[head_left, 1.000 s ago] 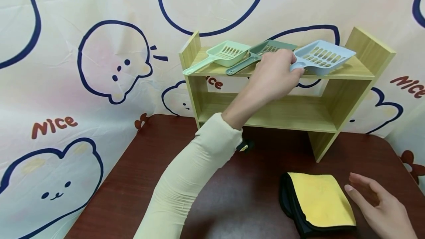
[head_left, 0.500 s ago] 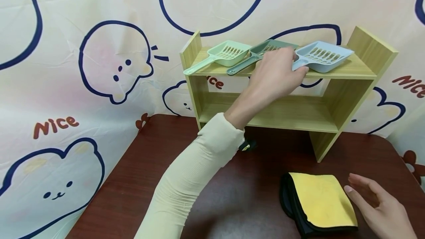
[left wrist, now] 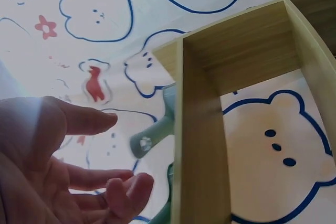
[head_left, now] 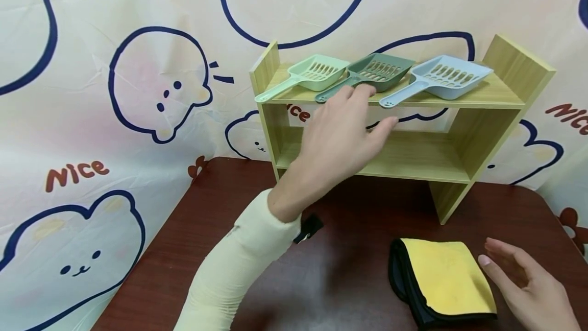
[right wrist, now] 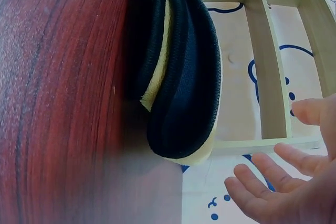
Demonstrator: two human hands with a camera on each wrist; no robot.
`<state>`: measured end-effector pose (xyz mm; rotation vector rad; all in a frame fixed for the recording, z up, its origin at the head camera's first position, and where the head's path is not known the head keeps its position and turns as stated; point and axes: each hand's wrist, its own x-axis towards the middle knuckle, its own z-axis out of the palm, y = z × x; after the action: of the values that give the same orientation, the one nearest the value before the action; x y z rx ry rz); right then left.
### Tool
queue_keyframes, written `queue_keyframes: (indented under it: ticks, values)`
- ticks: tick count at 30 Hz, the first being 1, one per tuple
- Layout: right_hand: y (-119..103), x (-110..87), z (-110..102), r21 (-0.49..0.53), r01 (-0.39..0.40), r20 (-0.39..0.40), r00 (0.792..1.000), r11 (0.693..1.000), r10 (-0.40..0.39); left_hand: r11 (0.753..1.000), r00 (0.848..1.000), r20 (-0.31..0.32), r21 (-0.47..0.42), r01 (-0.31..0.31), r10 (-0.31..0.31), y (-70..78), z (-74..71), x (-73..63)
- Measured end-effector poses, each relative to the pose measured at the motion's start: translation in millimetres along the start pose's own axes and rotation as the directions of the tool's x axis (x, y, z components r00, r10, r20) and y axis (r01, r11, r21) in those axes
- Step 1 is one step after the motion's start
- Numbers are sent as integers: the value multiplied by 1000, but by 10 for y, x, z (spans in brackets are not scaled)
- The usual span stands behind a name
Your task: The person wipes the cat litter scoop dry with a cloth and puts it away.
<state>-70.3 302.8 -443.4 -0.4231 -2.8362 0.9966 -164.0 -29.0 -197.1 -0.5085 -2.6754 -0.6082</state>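
Observation:
Three slotted litter scoops lie side by side on the top shelf of a small wooden rack (head_left: 413, 153): a mint green scoop (head_left: 317, 73) at left, a darker green scoop (head_left: 383, 70) in the middle, a light blue scoop (head_left: 452, 76) at right. Their handles point toward the front left. My left hand (head_left: 337, 137) hovers before the shelf with thumb and fingers apart, holding nothing; it overlaps the dark green handle in the head view. The blue handle (left wrist: 152, 135) shows past its fingers in the left wrist view. My right hand (head_left: 528, 282) is relaxed beside a folded yellow-and-black cloth (head_left: 447, 277).
The rack stands on a dark red-brown table (head_left: 184, 249) against a patterned backdrop (head_left: 161, 80). Its raised side panels (head_left: 516, 73) flank the scoops. The cloth lies in front of the rack's right side.
My left hand has let go of the light blue scoop's handle and drawn back left and down. The blue scoop now rests on the shelf. My right hand stays by the cloth.

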Motion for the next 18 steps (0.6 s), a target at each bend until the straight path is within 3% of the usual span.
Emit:
queue_keyframes:
  ticks: [5,11,18]
  values:
    - [55,-16,-18,-15,13,-21,1000,1000,-13,1000,999,-53,7,-12,12,-199,-4,-350]
    - [-11,-64,-34,-64,24,-33,999,998,-26,1000,996,-87,-4,-29,29,-565,89,-698]
    - [58,-53,-48,-142,130,-40,990,981,-137,1000,996,-89,-8,-9,8,-1034,214,-1082]
